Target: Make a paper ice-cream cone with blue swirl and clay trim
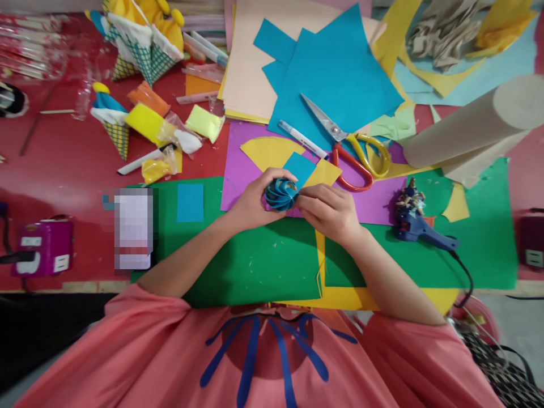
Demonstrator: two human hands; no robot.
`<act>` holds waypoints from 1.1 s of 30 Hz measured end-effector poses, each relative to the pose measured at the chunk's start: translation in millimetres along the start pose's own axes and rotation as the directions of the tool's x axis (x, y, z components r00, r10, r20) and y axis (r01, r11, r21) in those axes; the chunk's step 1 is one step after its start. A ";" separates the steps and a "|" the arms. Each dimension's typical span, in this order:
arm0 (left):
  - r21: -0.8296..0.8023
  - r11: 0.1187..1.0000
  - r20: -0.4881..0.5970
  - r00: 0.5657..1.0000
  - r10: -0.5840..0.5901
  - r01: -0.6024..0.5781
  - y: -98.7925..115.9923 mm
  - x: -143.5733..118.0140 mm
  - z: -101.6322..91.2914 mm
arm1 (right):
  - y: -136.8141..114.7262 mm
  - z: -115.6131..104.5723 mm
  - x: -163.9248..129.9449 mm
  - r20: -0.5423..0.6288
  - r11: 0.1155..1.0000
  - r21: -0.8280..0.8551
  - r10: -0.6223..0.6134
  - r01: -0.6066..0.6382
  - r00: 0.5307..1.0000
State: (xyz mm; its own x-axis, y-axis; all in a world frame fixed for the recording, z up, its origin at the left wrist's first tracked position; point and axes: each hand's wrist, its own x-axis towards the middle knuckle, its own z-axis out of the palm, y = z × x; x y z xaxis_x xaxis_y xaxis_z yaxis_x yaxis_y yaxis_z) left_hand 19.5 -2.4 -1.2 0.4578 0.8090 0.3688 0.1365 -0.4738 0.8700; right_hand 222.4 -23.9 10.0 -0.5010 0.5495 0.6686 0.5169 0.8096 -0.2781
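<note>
The person's hands meet over the middle of the table, near its front edge, around a swirled blue piece with thin, curved ribs. The left hand has its fingers curled about the piece, clamped on its left side. The right hand has thumb and fingertips drawn together, pinching its right edge.

Beneath the hands, a purple sheet overlaps a green sheet that runs along the table's front edge. Just beyond the piece lie a small blue strip and a yellow fan-shaped cutout. A white marker and open scissors lie farther back, toward large blue paper.

Toward the table's front right corner, a blue glue gun lies on the green sheet; behind it, a pale roll slants. A blue rectangle lies flat on the green sheet's left part. Near the back left corner are wrapped packets.
</note>
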 end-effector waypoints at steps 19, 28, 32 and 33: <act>0.267 0.955 0.062 0.991 0.117 -0.129 -7.4 4.9 -10.7 | 0.7 -1.9 -2.1 -0.134 0.902 0.345 0.323 -0.261 0.937; 0.671 0.724 0.001 0.977 -0.215 0.159 -27.3 14.9 -38.1 | 5.7 9.8 -7.8 0.039 0.865 0.386 0.331 -0.320 0.943; 0.627 0.749 -0.111 0.976 -0.189 0.216 -38.9 10.7 -36.7 | 6.2 12.3 -9.0 0.142 0.831 0.396 0.365 -0.391 0.920; 0.615 0.753 -0.131 0.973 -0.193 0.232 -41.7 10.1 -36.8 | 6.1 12.1 -9.0 0.168 0.819 0.398 0.377 -0.412 0.911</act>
State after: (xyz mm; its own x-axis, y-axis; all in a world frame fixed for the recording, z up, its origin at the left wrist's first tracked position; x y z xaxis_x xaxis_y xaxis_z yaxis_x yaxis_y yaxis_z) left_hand -13.9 38.3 -21.7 0.3039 0.9235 0.2340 0.7496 -0.3833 0.5396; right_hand 221.6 -21.4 -6.1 -0.3783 0.8403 0.3884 0.3535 0.5189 -0.7783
